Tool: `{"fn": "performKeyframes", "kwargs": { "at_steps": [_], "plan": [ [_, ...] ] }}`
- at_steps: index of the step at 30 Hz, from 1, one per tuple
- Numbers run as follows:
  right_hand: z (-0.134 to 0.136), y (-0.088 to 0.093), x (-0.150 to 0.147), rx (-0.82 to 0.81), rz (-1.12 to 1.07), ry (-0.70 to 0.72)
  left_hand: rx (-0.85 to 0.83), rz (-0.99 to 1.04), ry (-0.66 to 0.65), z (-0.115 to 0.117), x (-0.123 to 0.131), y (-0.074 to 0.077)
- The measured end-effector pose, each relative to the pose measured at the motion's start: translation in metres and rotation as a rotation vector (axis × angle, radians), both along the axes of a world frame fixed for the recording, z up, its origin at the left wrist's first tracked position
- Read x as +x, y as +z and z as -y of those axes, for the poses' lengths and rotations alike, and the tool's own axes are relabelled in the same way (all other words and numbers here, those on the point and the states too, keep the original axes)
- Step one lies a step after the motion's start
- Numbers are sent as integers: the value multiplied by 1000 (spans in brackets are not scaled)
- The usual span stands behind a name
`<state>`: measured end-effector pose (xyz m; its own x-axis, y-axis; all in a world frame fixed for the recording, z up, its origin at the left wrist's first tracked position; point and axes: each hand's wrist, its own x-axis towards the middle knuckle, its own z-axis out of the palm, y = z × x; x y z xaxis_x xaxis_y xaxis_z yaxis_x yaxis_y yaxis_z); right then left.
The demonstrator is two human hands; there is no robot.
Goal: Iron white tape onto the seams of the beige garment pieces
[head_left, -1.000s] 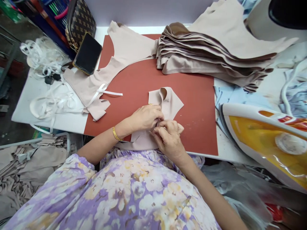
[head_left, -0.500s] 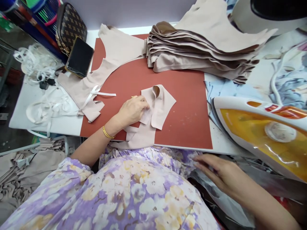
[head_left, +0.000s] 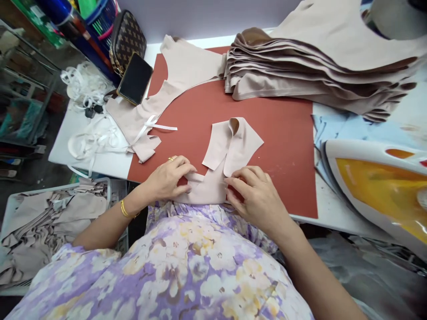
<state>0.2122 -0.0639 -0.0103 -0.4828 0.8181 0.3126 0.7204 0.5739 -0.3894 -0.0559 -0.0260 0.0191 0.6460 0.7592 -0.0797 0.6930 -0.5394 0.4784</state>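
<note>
A small beige-pink fabric piece [head_left: 210, 189] lies folded in front of me, its lower end at the table's near edge. Its upper part forms two flaps with a curled loop between them. My left hand [head_left: 170, 180], wearing a ring and a gold bracelet, has its thumb and fingers closed on the piece's lower left edge. On the opposite edge, the thumb and forefinger of my right hand [head_left: 258, 193] grip the cloth. Underneath is a reddish-brown mat [head_left: 283, 155].
A stack of beige garment pieces [head_left: 283, 73] lies at the back right, an iron [head_left: 383, 178] at the right. To the left are another beige piece [head_left: 187, 60], white ribbon [head_left: 83, 142], a phone [head_left: 135, 79] and a patterned pouch [head_left: 128, 40]. A bin of fabric pieces [head_left: 76, 209] stands lower left.
My right hand has come up from below the table edge to the fabric's right side. My left hand has moved from the upper flap down to the lower left edge. The view has shifted left.
</note>
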Motion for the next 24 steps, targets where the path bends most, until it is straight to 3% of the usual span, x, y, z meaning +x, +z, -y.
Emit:
{"fn": "performKeyframes", "kwargs": {
  "at_steps": [4,7,9,11,14,17,20,24],
  "plan": [
    [2,-4,-1,-12,75,-3,15,-4,160,-8,-4,-16],
    [5,-6,-1,-23,86,-11,184,49,322,-5,-10,-11],
    [7,-6,0,-36,55,0,204,95,268,9,-17,-5],
    [7,-6,2,-35,-14,9,167,97,131,28,-26,-4],
    [8,-3,5,16,-121,-7,258,8,17,57,-35,-17],
    [10,1,9,55,-184,-4,368,-7,28,74,-37,-33],
    [19,7,11,33,-256,29,161,208,114,78,-32,-31],
    [34,16,13,-151,-375,68,-516,601,342,66,-19,0]
  ]
}}
